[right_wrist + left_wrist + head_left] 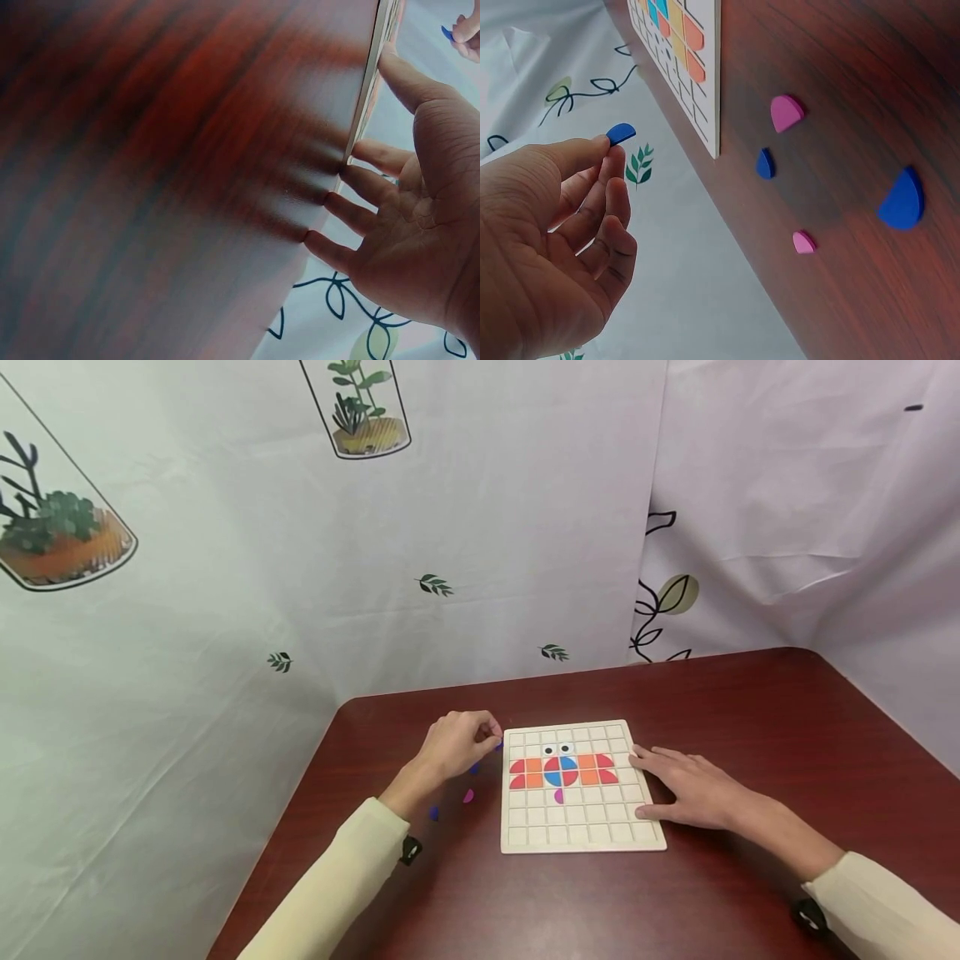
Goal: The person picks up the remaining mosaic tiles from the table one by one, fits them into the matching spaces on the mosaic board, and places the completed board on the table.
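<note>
Between thumb and forefinger, my left hand [454,745] pinches a small blue quarter-circle-like piece [621,133], held just off the left edge of a pale gridded board [585,835]. Spread along the board's right edge, my right hand [693,789] touches it with thumb and fingertips; the fingers look straight in the right wrist view. Red, orange and blue pieces form a band across the board, with two eye pieces [557,749] above it. Below the band sits one magenta piece [558,796].
Left of the board, loose pieces lie on the dark red wooden table [585,902]: a magenta one [786,112], a pink one [803,241], a large blue one [903,201] and a smaller blue one [765,163]. Behind the table hangs a white printed cloth [487,527].
</note>
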The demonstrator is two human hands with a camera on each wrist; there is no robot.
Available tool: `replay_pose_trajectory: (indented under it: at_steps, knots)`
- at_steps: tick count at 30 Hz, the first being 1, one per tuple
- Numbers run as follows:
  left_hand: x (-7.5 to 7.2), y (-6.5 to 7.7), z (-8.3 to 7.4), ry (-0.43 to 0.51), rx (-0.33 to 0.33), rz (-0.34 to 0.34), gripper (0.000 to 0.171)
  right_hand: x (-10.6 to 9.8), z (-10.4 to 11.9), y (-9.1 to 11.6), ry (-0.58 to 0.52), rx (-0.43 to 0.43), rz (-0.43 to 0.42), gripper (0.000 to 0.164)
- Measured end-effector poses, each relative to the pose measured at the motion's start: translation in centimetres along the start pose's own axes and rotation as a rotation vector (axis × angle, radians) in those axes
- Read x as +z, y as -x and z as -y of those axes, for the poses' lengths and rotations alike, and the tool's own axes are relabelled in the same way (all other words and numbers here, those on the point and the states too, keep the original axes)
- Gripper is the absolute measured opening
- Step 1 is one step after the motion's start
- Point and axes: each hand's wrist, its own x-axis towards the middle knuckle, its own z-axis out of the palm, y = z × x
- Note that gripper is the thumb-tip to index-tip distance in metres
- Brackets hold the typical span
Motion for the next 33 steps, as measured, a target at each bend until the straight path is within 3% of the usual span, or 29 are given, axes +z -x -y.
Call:
replay_pose_trajectory:
  at_steps: [14,25,33]
  knots:
    - [1.3,-0.4,-1.7,0.015,0.025,0.026,0.009,0.0,0.0,-0.1,0.006,-0.011,-0.008,0.087]
    - [2.5,-0.8,-3.3,0.058,0.010,0.101,0.011,-0.1,0.0,0.0,-0.002,-0.002,0.005,0.088]
    - [3.1,-1.0,-4.1,0.084,0.027,0.104,0.012,-0.1,0.0,0.0,0.002,-0.002,0.003,0.089]
